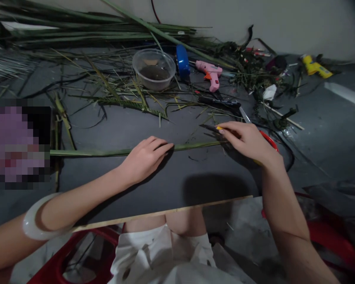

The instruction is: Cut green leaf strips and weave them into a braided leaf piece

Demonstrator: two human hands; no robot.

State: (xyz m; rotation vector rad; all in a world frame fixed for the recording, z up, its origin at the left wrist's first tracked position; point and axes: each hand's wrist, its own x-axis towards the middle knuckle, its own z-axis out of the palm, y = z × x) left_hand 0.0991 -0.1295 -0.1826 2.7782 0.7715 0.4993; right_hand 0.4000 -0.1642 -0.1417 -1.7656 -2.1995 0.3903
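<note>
A long green leaf strip [112, 152] lies across the dark table, its left part passing out of sight at the blurred patch. My left hand [146, 157] rests over the strip, fingers closed together and pressing on it. Toward the strip's right end, my right hand [244, 140] grips a craft knife [209, 127] with a dark blade and a bit of yellow handle showing. The blade points left, just above the strip; whether they touch is unclear. Beside my right wrist is a red loop handle [270, 141], apparently of scissors, partly covered by the hand.
Behind lie leaf scraps [121, 100], a clear plastic bowl [154, 77], a blue tape roll [182, 62], a pink glue gun [210, 75] and a yellow tool [316, 67]. Long leaves [100, 33] are heaped along the wall. The table's front edge [165, 212] is near my legs.
</note>
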